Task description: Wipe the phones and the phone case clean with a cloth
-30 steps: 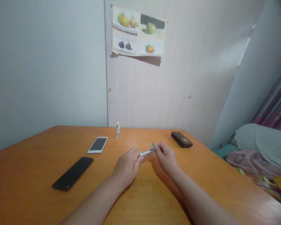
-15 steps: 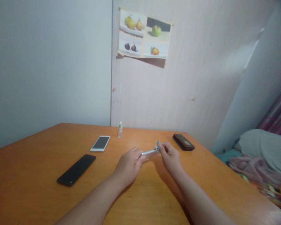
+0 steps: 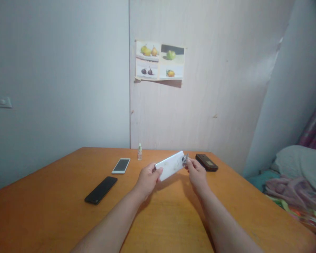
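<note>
Left hand (image 3: 146, 182) was clamped on the left end of a white slab (image 3: 171, 166), held tilted above the counter (image 3: 160, 225), about midway between its side edges. Right hand (image 3: 198, 174) pinched a small grey piece (image 3: 184, 160) at the slab's right end; could not tell whether it was fastened. Judged mid-work: piece in place at the slab's end, both grips engaged, release and setting down not yet done.

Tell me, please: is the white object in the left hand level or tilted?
Tilted: the white object, gripped by the left hand at one end, has its broad face towards the camera.
</note>
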A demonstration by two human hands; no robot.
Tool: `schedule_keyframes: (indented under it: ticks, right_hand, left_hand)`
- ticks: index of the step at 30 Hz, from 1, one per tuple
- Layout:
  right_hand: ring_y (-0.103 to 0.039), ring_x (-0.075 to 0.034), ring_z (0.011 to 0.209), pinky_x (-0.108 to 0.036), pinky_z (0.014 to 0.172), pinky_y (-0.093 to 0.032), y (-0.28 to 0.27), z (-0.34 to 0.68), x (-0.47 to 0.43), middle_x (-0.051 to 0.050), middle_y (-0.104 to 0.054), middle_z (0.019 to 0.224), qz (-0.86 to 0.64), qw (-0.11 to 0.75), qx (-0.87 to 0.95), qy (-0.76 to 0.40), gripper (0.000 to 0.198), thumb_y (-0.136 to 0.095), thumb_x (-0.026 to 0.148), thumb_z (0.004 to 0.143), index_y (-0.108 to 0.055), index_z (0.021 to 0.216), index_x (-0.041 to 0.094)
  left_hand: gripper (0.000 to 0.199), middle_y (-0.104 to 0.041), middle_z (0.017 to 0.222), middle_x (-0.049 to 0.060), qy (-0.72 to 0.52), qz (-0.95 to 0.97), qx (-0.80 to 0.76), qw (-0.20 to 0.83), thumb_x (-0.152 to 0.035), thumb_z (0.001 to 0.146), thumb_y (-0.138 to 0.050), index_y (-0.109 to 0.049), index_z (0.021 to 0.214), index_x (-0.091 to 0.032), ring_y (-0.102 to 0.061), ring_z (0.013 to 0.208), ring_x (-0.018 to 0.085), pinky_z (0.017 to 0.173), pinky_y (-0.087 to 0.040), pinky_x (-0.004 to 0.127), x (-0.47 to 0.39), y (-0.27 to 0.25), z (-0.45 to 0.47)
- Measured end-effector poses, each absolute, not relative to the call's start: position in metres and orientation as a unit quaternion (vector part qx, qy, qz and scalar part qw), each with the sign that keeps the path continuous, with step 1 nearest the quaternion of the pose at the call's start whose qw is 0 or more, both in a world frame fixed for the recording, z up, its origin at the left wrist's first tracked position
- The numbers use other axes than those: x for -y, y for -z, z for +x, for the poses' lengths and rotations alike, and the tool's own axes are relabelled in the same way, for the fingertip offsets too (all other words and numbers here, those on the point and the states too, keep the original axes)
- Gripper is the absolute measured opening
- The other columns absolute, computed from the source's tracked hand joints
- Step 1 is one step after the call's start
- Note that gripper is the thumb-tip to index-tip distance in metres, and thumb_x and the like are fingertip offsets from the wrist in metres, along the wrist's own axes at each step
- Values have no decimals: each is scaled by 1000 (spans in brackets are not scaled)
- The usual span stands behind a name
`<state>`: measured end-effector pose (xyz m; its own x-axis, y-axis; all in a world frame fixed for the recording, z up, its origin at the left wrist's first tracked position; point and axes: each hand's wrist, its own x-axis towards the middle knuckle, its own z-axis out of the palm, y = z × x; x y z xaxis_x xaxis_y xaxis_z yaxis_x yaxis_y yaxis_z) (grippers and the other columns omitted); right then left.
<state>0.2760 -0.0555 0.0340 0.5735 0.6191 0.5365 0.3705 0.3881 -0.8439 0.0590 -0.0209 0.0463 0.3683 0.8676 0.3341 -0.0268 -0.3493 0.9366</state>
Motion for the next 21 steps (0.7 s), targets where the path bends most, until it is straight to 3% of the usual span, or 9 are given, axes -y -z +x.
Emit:
schedule_keyframes:
  ticks: [6,14,18,21]
  right_hand:
    - [-56,-16,58,-26,51,-39,-43,258,60,-3,-64,65,-489,740,397,-237,47,-71,64,69,-67,72,17]
    - [-54,-12,58,-22,47,-35,-62,215,96,-3,-64,72,-399,718,425,-379,39,-73,54,74,-64,75,17]
    - [-48,-10,53,-22,43,-27,-63,197,131,1,-59,65,-391,718,420,-395,38,-73,54,76,-62,75,18]
    - [-43,-8,48,-22,43,-22,-61,182,156,3,-56,62,-397,719,410,-397,39,-72,55,76,-60,76,19]
  left_hand:
    - [37,-56,64,-4,-487,612,-293,550,-50,76,-69,-61,83,-15,-47,54,8,55,-36,21,34,-62,52]
    - [46,-59,71,-3,-511,515,-281,628,-52,71,-78,-63,94,-15,-49,57,7,57,-39,21,82,-47,30]
    - [43,-60,72,-2,-507,536,-286,611,-53,75,-74,-62,92,-15,-51,60,8,60,-40,22,111,-39,19]
    - [49,-64,76,-1,-515,559,-300,576,-50,77,-72,-61,110,-16,-54,60,10,61,-42,23,133,-40,10]
